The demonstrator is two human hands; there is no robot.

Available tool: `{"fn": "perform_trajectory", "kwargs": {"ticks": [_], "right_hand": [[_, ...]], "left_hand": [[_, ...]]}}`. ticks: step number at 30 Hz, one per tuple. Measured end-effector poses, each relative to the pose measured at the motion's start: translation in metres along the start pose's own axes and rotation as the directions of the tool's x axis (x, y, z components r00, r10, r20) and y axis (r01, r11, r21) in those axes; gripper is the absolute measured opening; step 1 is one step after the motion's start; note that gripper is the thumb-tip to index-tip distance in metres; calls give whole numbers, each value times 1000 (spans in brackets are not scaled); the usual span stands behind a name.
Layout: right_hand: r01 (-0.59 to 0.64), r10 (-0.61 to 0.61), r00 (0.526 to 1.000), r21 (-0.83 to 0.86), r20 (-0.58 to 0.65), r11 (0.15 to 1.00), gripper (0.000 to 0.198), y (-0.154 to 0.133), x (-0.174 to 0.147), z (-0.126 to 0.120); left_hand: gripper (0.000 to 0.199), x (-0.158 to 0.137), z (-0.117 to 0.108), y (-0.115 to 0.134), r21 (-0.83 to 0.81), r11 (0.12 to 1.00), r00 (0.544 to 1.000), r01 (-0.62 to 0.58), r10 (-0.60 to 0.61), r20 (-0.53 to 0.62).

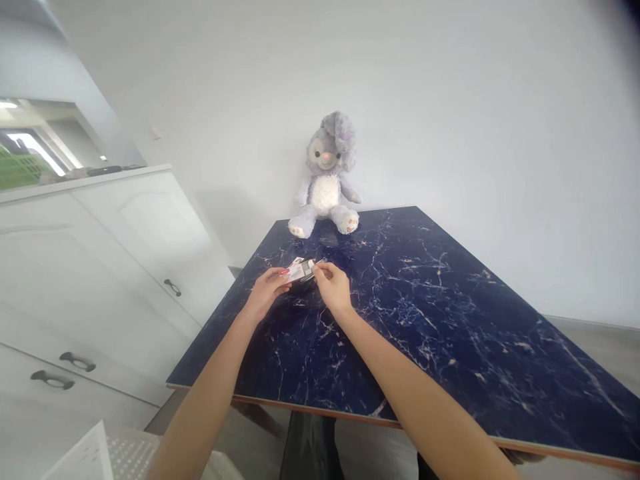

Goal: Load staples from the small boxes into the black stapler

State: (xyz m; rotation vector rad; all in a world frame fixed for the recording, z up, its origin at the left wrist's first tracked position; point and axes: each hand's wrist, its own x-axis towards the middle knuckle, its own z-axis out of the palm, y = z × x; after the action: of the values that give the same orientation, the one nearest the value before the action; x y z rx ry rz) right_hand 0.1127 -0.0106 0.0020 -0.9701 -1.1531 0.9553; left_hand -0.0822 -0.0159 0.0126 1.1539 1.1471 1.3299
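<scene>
Holding small packet in front of plush toy.
Pinching packet ends with nearly closed fingers of left hand and right hand.

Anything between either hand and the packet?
Nothing visible. The left hand holds the packet by its left end; the right hand's fingertips are at its right end. The plush toy sits beyond, not between.

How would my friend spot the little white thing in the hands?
Find the blue table. Near its far end, before the fluffy toy, look between the left hand and right hand. The white thing there is small and flat, with some red, while the toy is big and furry.
</scene>
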Motion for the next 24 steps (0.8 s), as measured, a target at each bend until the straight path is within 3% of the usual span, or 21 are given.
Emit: {"fn": "perform_trajectory", "kwargs": {"ticks": [4,10,13,18,24], "right_hand": [[-86,88,996,75,-19,993,30,5,3,-1],[-78,85,995,104,-59,991,34,9,5,0],[-48,51,997,54,-56,997,39,6,4,0],[115,-112,993,-159,32,981,38,-2,2,-6],[65,-62,998,-155,22,986,30,5,11,-14]], "left_hand": [[40,-2,0,1,17,999,999,38,-39,36],[42,-7,5,3,88,996,996,22,-30,83],[42,-7,6,3,107,994,996,12,-21,91],[41,-7,5,2,129,992,996,-12,0,94],[40,-7,6,0,177,984,991,-27,3,134]]}}
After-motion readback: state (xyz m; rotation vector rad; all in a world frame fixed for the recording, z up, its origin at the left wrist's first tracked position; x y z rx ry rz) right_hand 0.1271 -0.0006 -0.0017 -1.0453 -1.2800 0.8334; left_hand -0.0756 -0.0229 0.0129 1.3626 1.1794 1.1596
